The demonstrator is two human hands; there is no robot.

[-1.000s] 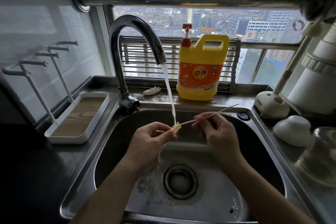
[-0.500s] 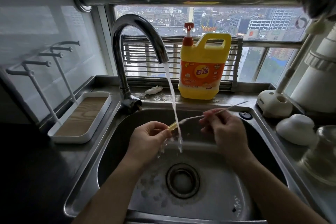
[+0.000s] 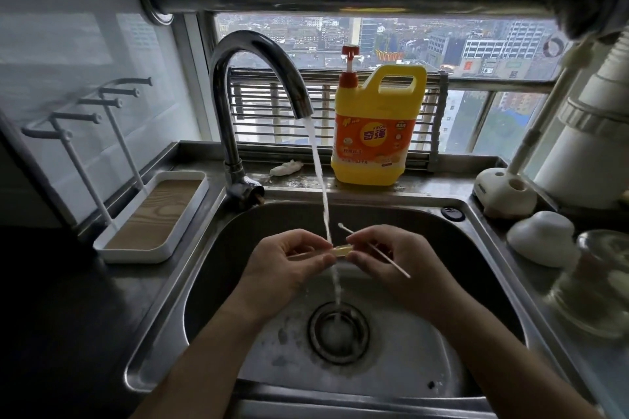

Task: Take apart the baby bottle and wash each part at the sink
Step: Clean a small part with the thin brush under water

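Note:
Over the steel sink [image 3: 211,282], my left hand [image 3: 286,265] pinches a small yellowish straw piece [image 3: 342,250] under the running water from the tap [image 3: 258,54]. My right hand [image 3: 391,262] touches the other end of that piece and holds a thin white cleaning brush [image 3: 374,250] that lies across its fingers, tip pointing up-left. On the right counter stand a white dome-shaped bottle part [image 3: 541,236] and a clear glass bottle body [image 3: 599,282].
A yellow detergent jug [image 3: 374,133] stands on the ledge behind the sink. A white drying rack with pegs and a tray [image 3: 153,214] sits at the left. A white brush holder [image 3: 503,194] and a large white appliance [image 3: 592,146] occupy the right counter. The drain [image 3: 338,330] lies below.
The thin brush came out of the yellow piece and now lies turned across my right hand. My right hand moved left until its fingers met the piece.

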